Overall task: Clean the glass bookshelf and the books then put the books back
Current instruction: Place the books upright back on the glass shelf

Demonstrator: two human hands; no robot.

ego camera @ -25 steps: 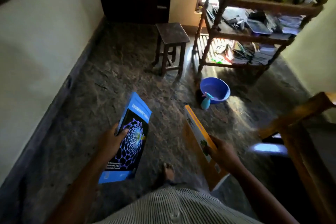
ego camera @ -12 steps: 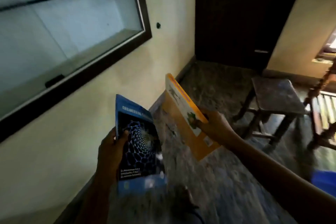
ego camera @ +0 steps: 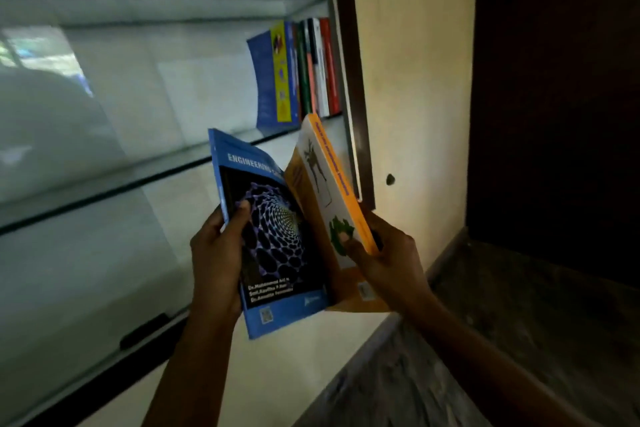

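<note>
Up from floor level we have raised both books to the shelf [ego camera: 104, 180]: our left hand [ego camera: 216, 253] grips the blue book [ego camera: 273, 236], our right hand [ego camera: 384, 260] pinches the orange book [ego camera: 332, 191], both upright, with the shelved row [ego camera: 298, 73] above, nearer our right.

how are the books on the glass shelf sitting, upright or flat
Upright: the shelved books stand side by side against the bookshelf's right frame.
</note>
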